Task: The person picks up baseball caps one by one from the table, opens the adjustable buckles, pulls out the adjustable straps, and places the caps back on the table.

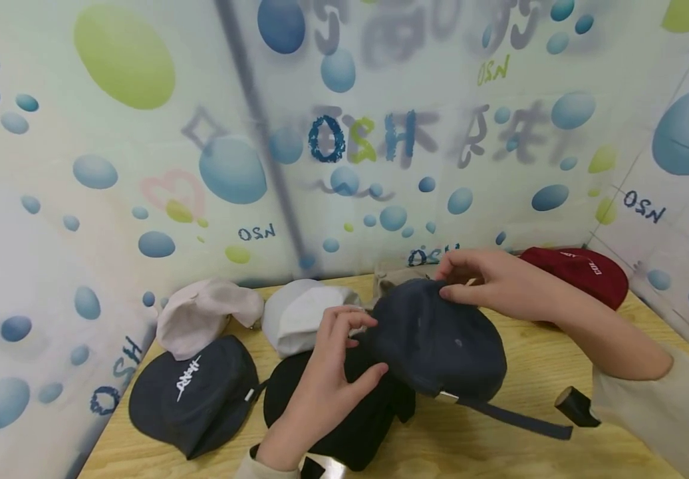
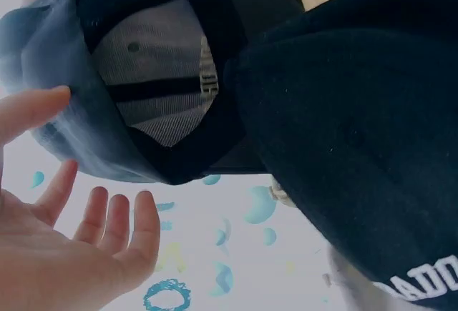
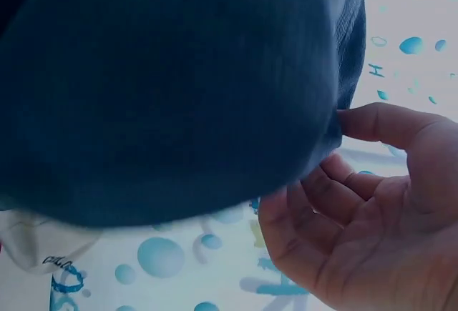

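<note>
A navy cap (image 1: 440, 339) is held up over the table, its back strap trailing to the lower right. My right hand (image 1: 494, 283) pinches its far edge; in the right wrist view the thumb (image 3: 379, 121) lies against the cloth. At the near left side of the cap is my left hand (image 1: 329, 379), fingers spread and loosely bent. Its thumb (image 2: 43, 107) meets the cloth in the left wrist view, where the cap's back opening also shows. Just below lies a black cap (image 2: 358, 132) with white lettering, partly hidden by my left hand in the head view.
On the wooden table (image 1: 470, 439), a dark cap with white script (image 1: 195, 392) lies at left. Behind are a pale pink cap (image 1: 191, 319), a white cap (image 1: 299, 316) and a beige cap (image 1: 386, 276). A red cap (image 1: 584, 273) sits far right, near the patterned curtain wall (image 1: 368, 199).
</note>
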`<state>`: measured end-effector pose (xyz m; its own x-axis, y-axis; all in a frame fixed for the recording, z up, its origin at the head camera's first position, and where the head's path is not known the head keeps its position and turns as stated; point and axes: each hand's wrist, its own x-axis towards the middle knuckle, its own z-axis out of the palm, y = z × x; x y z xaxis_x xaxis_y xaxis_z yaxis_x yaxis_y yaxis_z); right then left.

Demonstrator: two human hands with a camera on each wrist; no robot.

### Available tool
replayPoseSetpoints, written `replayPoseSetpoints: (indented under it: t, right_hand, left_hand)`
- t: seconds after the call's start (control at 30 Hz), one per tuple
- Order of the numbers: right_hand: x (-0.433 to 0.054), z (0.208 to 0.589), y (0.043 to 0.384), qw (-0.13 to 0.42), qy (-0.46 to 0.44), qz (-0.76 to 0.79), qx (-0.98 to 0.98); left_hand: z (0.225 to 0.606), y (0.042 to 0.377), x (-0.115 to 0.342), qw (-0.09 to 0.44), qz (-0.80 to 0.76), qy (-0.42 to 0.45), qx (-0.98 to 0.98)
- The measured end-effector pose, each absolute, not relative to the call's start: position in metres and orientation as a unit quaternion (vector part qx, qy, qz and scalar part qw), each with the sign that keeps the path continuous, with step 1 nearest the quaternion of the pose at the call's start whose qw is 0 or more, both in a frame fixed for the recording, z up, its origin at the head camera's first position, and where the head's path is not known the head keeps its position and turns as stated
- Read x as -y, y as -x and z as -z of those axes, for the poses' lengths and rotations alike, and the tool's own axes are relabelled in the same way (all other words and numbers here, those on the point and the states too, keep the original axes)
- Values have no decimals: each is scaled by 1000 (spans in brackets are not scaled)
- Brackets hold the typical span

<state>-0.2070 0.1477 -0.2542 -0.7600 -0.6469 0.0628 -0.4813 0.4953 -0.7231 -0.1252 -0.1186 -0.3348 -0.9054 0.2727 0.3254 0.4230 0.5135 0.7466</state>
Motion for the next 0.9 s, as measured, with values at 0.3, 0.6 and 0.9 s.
replayPoseSetpoints:
  t: [0.3,0.6,0.9]
  right_hand:
    - [-126,251,215,134,315,395,-853]
    - [-111,255,222,123,358,408,-831]
    - [-105,261,227,131,361,419,-823]
  left_hand:
    - [334,123,116,131,439,193,868]
    - [335,123,112,195,369,214,883]
    - [336,132,112,214,339,196,895]
